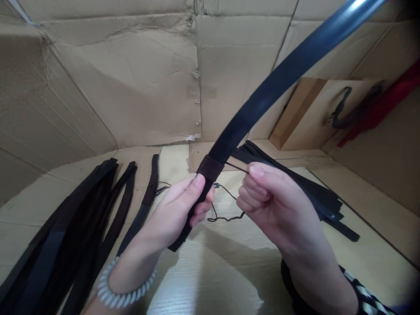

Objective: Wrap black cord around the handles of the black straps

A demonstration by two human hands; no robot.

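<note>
A long, curved black strap (252,105) slants from the upper right down to the middle of the view. My left hand (180,210) is closed around its lower end, thumb pressed at the edge of a dark brown cord wrapping (210,169) wound round the strap. From that wrapping a thin dark cord (236,167) runs taut to my right hand (272,197), which pinches it between thumb and forefinger. The slack cord (226,218) loops below, between my two hands. What tips the cord's far end I cannot make out.
Several dark straps (55,236) lie piled on the left, with another strap (151,179) beside my left wrist. More black straps (328,201) lie behind my right hand. Cardboard walls (147,78) enclose the table (223,271). A paper bag (308,113) stands at the back right.
</note>
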